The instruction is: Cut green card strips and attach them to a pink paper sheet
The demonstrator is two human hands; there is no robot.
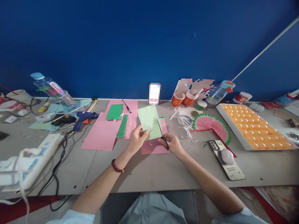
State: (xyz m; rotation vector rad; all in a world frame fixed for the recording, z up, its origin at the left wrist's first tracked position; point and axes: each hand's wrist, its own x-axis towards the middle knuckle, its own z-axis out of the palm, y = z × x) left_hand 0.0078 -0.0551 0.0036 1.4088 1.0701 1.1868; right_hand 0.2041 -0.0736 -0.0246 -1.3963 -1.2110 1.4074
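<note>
My left hand (139, 137) pinches the lower left edge of a light green sheet of paper (149, 119), raised over the table. In my right hand (172, 143) is a pair of black-handled scissors (164, 141), fingers through the loops. The blades point away from me along the sheet's right edge; whether they bite into the paper I cannot tell. Beneath the sheet lies pink paper (151, 148), partly hidden. To the left, dark green paper (115, 112) and a green packet (122, 127) rest on larger pink sheets (100, 133).
A pen (126, 106) lies on the pink paper. Left are a blue glue gun (85, 118), cables and a power strip (38, 158). Right are a watermelon-patterned paper fan (211, 124), red paper cups (178, 99), a phone (227, 165) and a tray of orange balls (254, 127).
</note>
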